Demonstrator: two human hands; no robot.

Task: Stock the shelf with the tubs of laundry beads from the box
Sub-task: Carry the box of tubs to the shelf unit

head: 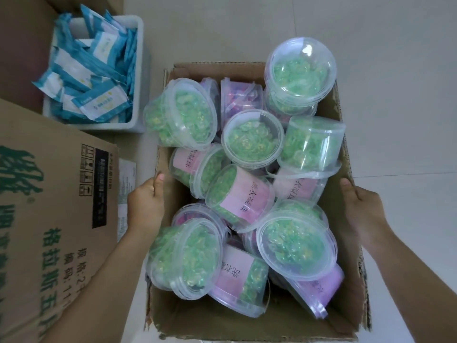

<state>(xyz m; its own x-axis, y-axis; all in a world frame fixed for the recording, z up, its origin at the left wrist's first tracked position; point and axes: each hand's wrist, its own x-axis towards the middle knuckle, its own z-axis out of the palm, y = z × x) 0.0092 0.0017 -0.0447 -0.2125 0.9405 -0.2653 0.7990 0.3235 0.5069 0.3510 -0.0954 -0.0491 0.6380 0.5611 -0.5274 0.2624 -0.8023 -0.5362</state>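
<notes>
Left grip (pixel 146 203) and right grip (pixel 361 206) clasp box (pixel 235 318) walls.

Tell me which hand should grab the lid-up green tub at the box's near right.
Right: the right hand holds the box wall beside that tub; the left hand is across other tubs.

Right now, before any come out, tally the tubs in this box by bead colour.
Green-bead tubs: at least 9
Purple-bead tubs: at least 3
Total: at least 12; the pile in the box hides others.
</notes>
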